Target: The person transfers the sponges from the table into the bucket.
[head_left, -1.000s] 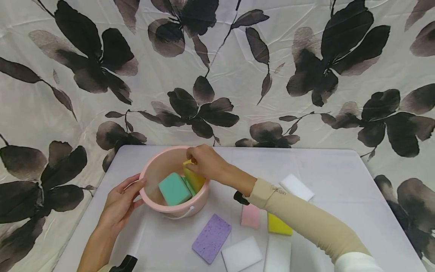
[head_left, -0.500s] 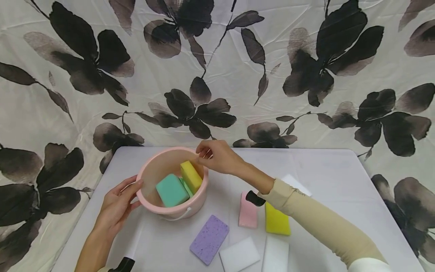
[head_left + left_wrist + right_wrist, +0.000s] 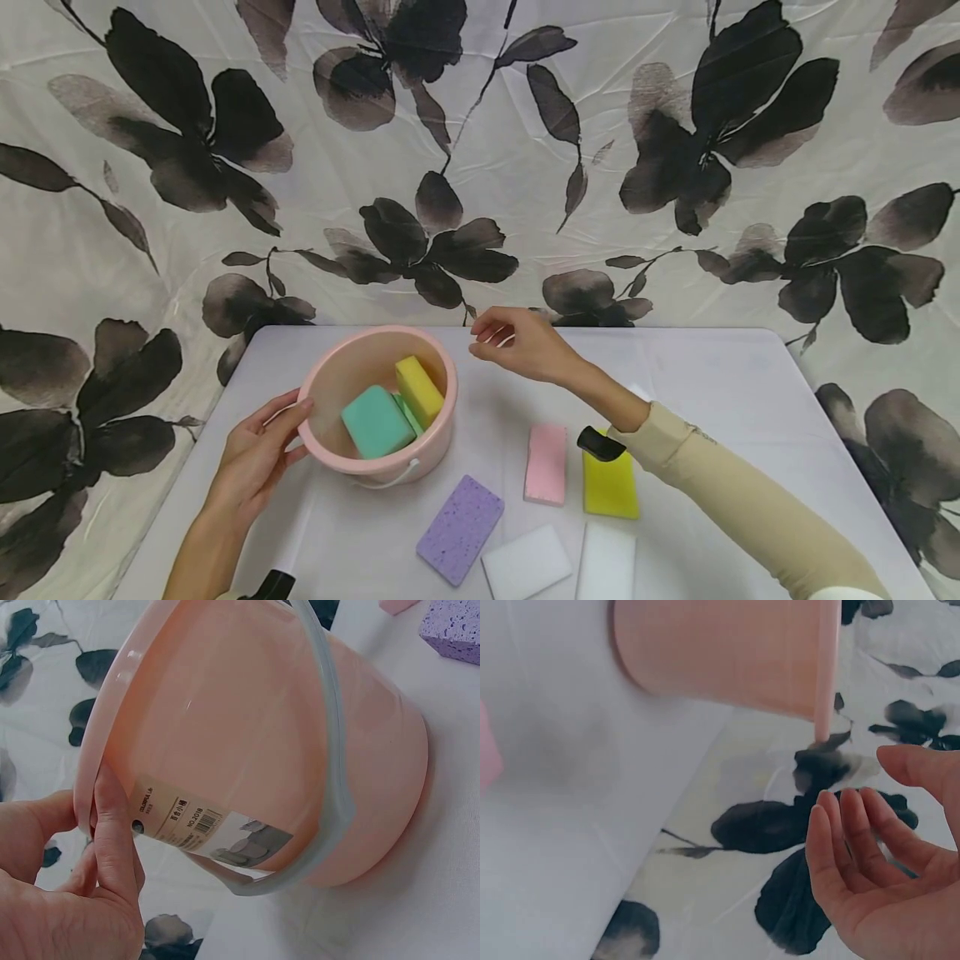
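Note:
A pink bucket (image 3: pixel 442 442) stands at the left of the white table. My left hand (image 3: pixel 251 467) pinches its rim from the left, thumb on one side and fingers on the other, as the left wrist view shows closely. Inside the bucket lie a teal sponge (image 3: pixel 377 422), a green one (image 3: pixel 407 414) mostly hidden, and a yellow one (image 3: pixel 420 392) leaning on the right wall. To the right of the bucket and apart from it, my right hand (image 3: pixel 525 342) hovers with loosely bent fingers and nothing in them. The right wrist view shows that empty palm (image 3: pixel 900 900).
In front lie a purple sponge (image 3: pixel 460 531), a pink one (image 3: pixel 546 464), a yellow one (image 3: pixel 611 486) and two white blocks, one squarish (image 3: pixel 527 562) and one long (image 3: pixel 606 562). A floral cloth (image 3: pixel 480 167) hangs behind the table (image 3: pixel 720 400).
My right hand has let go of the yellow sponge in the bucket and moved out to the right, past the rim. The left hand keeps its hold on the bucket.

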Demonstrator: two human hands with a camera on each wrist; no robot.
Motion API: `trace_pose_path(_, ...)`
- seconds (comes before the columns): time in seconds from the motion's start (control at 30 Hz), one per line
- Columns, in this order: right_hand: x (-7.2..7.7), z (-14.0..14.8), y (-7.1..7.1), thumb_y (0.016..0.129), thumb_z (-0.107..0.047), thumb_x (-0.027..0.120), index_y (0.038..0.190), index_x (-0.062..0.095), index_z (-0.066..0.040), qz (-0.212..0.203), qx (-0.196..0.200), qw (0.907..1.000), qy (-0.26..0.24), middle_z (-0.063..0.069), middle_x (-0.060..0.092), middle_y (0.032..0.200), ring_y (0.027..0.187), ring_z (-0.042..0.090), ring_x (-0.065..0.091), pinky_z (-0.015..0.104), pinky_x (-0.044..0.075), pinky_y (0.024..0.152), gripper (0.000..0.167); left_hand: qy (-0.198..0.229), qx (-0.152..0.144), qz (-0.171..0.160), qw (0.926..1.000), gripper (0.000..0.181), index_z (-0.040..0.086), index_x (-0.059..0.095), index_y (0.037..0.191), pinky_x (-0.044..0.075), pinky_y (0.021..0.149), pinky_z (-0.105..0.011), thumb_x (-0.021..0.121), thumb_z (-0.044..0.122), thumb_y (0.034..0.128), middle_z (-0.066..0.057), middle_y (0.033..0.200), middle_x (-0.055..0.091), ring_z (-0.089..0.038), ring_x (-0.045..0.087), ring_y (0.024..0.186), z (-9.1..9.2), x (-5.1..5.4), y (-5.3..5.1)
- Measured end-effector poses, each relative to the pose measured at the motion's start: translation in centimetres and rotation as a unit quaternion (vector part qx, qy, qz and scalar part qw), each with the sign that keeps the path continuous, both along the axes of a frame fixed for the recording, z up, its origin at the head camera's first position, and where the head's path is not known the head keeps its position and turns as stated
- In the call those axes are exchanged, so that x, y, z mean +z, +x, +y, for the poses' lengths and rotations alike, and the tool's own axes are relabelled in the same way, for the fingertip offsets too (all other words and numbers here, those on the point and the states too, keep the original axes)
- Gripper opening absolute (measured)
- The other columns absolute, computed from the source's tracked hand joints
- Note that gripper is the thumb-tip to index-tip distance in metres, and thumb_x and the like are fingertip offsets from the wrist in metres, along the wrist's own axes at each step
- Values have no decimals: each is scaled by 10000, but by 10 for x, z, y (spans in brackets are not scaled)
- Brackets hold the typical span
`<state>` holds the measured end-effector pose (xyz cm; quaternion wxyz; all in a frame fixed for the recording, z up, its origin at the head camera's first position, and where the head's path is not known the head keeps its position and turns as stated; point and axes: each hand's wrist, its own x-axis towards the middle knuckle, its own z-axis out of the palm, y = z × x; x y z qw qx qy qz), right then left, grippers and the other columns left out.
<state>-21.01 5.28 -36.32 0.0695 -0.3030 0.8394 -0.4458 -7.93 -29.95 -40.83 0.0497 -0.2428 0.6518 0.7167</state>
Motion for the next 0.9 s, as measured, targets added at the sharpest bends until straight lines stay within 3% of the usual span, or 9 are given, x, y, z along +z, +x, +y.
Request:
trace_pose_path(0.57,-25,55,4,927,-168,767,1097,719,-56,-280,-513,9981,-209,56,710,1049,971,224,673,429,575,914,209,15,13,25,10000,666,155,463,1470,594,834,-243,772,385,927,195,1109,673,-4,676,1012,1,1,0)
trace_pose_path(0.9,-45,89,10,946,-201,757,1118,719,-57,-492,-966,9941,-7,64,718,1054,969,222,673,412,572,908,228,40,29,43,10000,641,166,475,1457,596,817,-237,770,379,929,190,1099,686,-14,682,1008,1,1,1)
